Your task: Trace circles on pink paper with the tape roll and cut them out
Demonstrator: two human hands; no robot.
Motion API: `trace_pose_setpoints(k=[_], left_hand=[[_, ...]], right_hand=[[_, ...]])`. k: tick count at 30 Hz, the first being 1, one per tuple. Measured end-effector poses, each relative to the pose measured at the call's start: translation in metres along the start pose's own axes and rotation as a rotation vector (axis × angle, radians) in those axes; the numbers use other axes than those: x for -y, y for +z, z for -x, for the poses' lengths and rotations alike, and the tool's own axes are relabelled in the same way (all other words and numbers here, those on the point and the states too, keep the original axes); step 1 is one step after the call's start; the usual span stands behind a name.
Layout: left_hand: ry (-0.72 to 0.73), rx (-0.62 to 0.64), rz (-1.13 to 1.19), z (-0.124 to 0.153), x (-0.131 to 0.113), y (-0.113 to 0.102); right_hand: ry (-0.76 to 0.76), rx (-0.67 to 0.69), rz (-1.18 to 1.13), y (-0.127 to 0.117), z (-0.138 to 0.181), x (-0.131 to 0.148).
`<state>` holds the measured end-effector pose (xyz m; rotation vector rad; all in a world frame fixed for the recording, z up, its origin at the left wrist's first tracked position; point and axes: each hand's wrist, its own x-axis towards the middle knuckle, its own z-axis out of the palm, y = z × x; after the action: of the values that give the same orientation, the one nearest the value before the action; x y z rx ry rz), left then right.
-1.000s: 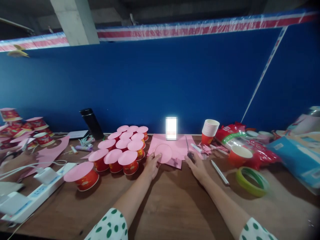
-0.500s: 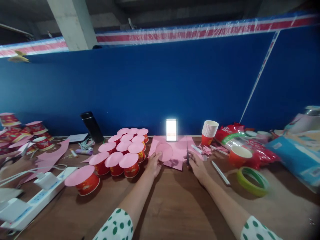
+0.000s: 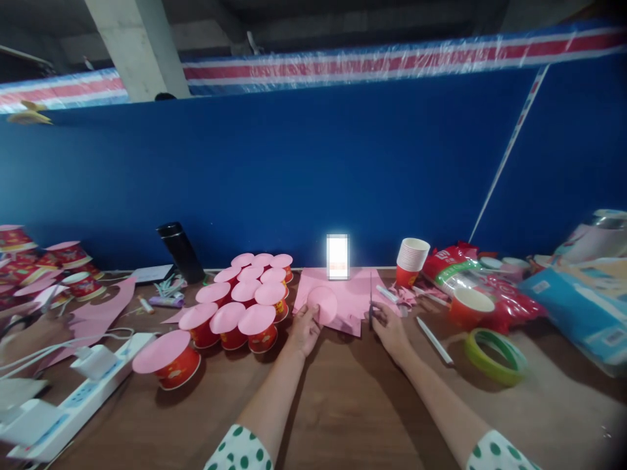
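Observation:
My left hand (image 3: 304, 329) pinches the lower left edge of a round pink paper disc (image 3: 323, 304), held over larger pink paper sheets (image 3: 353, 294). In my right hand (image 3: 389, 329) is a pair of scissors (image 3: 371, 303). Their blades point away from me, upright in view and to the right of the disc, apart from it. Left of my left hand stand several red paper cups (image 3: 262, 341), each topped by a pink paper disc.
A bright phone-like screen (image 3: 337, 256) stands behind the sheets. To the right are stacked paper cups (image 3: 410, 261), a white pen (image 3: 435, 341), green tape (image 3: 496, 356) and a red bag (image 3: 453, 264). At left lie a power strip (image 3: 83, 395), a black flask (image 3: 180, 253) and another person's hand (image 3: 36, 336).
My left hand has shifted its grip and drawn the disc slightly; the disc looks smaller or turned. My right hand still holds the scissors. The view has moved slightly.

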<state>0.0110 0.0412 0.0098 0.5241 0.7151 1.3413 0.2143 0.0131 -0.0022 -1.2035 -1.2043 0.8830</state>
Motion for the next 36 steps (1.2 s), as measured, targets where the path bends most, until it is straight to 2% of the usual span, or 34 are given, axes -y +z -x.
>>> trace_pose_setpoints(k=[10, 17, 24, 30, 36], left_hand=[[0.014, -0.003, -0.031, 0.005, -0.002, 0.006], [0.014, -0.019, -0.052, 0.002, 0.000, 0.001], [-0.012, 0.036, -0.016, 0.000, 0.000, 0.001], [-0.003, 0.144, -0.126, -0.001, 0.005, 0.001], [-0.021, 0.102, -0.145, -0.004, 0.009, -0.001]], right_hand=[[-0.043, 0.015, 0.091, 0.001, 0.004, -0.002], [-0.032, 0.047, 0.124, 0.002, 0.005, 0.001], [0.007, 0.085, 0.141, 0.003, 0.005, 0.002], [0.040, 0.103, 0.120, 0.003, 0.004, 0.003], [0.049, 0.133, 0.143, 0.002, 0.005, 0.001]])
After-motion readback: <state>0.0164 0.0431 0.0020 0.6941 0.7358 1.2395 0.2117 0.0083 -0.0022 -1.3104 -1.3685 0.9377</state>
